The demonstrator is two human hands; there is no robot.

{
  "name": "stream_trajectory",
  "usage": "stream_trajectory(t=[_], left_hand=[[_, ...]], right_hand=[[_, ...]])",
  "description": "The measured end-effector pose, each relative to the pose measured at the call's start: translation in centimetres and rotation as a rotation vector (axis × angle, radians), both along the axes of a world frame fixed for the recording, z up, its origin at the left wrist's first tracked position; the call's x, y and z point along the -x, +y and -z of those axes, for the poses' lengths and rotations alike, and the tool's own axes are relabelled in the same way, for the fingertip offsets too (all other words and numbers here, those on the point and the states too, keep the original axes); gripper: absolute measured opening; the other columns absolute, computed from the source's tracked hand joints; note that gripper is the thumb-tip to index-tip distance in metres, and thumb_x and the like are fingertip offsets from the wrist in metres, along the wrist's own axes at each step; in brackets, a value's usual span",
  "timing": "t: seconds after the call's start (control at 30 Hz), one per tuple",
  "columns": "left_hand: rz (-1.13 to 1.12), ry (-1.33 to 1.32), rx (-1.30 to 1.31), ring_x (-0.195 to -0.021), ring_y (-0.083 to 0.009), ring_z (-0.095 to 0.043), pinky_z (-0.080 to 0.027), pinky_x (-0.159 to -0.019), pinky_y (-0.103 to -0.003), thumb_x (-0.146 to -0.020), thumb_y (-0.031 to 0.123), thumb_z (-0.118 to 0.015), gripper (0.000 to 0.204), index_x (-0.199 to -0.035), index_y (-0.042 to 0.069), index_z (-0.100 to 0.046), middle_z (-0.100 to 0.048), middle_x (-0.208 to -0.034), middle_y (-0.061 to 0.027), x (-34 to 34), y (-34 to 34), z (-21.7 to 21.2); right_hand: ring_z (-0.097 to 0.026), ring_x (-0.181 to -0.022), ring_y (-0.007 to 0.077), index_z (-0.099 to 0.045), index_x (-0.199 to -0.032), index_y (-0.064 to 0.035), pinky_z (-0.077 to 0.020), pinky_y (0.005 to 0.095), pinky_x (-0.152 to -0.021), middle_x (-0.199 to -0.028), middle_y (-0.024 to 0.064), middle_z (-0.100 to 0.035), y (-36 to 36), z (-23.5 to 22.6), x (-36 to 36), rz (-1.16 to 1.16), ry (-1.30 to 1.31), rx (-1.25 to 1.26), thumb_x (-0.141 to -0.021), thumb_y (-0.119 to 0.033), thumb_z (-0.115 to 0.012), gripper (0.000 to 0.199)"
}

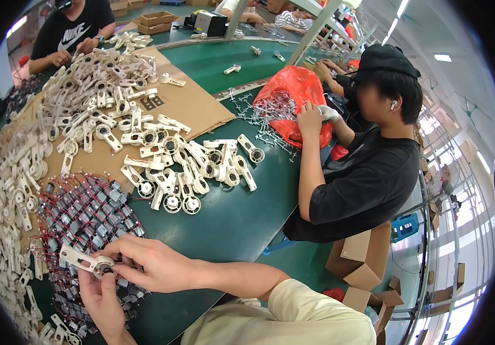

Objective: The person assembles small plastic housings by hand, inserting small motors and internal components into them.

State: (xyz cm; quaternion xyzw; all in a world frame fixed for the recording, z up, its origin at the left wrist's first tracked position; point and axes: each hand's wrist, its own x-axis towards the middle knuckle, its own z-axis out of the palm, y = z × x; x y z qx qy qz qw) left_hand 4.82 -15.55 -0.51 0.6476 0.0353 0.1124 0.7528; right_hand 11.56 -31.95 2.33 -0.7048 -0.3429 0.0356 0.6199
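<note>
Near the lower left, both of my hands hold one cream plastic fan housing (77, 256) with a flat handle and a round end. From below, my left hand (102, 302) grips the round end, its thumb pressed against the edge. My right hand (152, 263) pinches at the dark centre of that round end; whether a small part sits between those fingertips is hidden. Under and beyond my hands lies a heap of small grey motors (95, 202) with red wires. Several similar cream housings (191, 204) lie loose on the green table just beyond.
A large pile of cream housings (95, 77) covers a cardboard sheet (201, 109), and more (0, 201) heap at the left. On the right, a co-worker (362, 167) reaches to a red plastic bag (293, 80) of small metallic parts. Another person (75, 34) works across the table.
</note>
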Motion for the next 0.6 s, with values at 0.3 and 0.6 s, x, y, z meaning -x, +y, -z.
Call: stream_trajectory(t=[0.3,0.6], left_hand=[[-0.025,0.038,0.109,-0.091,-0.0130,-0.055,-0.044,-0.079,-0.026,-0.094,0.012,-0.055,0.031,-0.121,-0.002,-0.048,-0.057,-0.104,-0.0071,-0.2,-0.4,-1.0],[0.003,0.046,0.131,-0.105,-0.0172,-0.058,-0.050,-0.089,-0.032,-0.094,0.012,-0.055,0.035,-0.126,-0.002,-0.049,-0.057,-0.119,-0.0099,-0.6,-1.0,-2.0]], right_hand=[[-0.053,-0.062,0.0117,-0.055,-0.119,-0.0061,-0.0448,0.0267,-0.055,-0.084,0.0051,-0.055,0.2,-0.3,0.4,-0.008,0.055,-0.020,-0.086,-0.003,-0.061,0.034],[-0.062,-0.083,0.0091,-0.050,-0.120,-0.0011,-0.0511,0.0246,-0.067,-0.099,0.0049,-0.061,-0.1,-0.3,-0.1,0.015,0.374,-0.087,-0.090,-0.002,-0.056,0.031]])
